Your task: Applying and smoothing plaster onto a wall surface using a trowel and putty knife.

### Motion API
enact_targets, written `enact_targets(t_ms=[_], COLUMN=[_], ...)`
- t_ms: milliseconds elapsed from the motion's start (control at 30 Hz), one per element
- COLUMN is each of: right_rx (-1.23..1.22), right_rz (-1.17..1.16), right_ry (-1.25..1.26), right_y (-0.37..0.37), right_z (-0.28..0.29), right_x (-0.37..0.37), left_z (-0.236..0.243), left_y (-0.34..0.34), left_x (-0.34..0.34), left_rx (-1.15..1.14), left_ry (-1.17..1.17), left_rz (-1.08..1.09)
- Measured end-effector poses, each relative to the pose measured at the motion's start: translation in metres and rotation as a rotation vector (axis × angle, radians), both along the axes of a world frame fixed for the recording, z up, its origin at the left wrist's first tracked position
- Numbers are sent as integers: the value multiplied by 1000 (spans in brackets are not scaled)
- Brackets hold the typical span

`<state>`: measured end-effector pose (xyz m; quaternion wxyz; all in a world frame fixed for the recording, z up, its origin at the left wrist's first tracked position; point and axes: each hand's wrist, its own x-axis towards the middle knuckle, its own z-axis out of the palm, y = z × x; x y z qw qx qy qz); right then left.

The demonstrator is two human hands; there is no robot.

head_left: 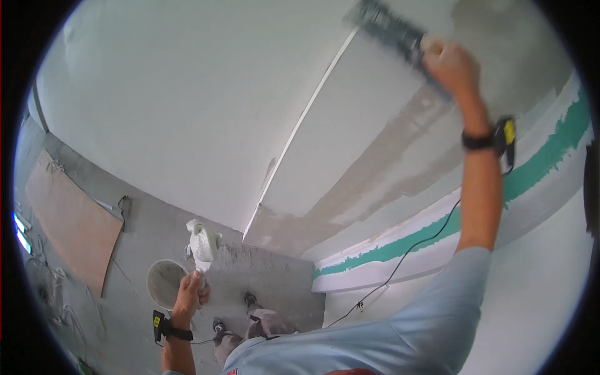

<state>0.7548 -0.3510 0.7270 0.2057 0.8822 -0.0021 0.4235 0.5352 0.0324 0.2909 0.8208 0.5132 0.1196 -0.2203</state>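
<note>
My right hand (451, 65) is raised at the upper right, closed around the grip of a wide dark plastering trowel (390, 28). The trowel is smeared by motion and lies against or close to the wall; I cannot tell if it touches. Below it the wall (325, 162) has white skim and damp grey-brown patches, and a thin white corner strip (305, 112) runs down it. Lower left, my left hand (189, 294) is closed on the handle of a putty knife (204, 244) heaped with white plaster, its blade mostly covered.
A pale bucket (164, 282) with residue stands on the grey floor beside my left hand. Further left lies a brown board (75, 219), with cables and a fan-like object (40, 278). A green band (387, 249) runs along the right wall. A black cable (400, 262) hangs from my right wrist.
</note>
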Motion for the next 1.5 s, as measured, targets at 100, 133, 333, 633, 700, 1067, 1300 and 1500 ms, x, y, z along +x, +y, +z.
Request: enact_targets(t_ms=[100, 133, 333, 633, 700, 1067, 1300, 1500], right_rx=[-167, -161, -12, 63, 33, 443, 1408, 1810], right_rz=[-6, 1, 209, 274, 238, 257, 720, 747], right_ry=[-134, -102, 290, 488, 549, 917, 903, 933], right_y=[-23, -27, -54, -18, -17, 32, 105, 152], right_z=[67, 66, -224, -639, -672, -830, -721, -724], right_x=[54, 59, 78, 58, 59, 5, -29, -40], left_z=[-15, -19, -48, -150, -160, -291, -310, -317], left_y=[-12, -16, -8, 23, 26, 58, 90, 133], left_x=[5, 11, 21, 8, 5, 6, -11, -52], left_rx=[83, 65, 170, 220, 172, 100, 130, 252], left_ry=[-63, -33, 71, 201, 193, -83, -187, -284], left_rz=[47, 62, 148, 259, 298, 413, 528, 589])
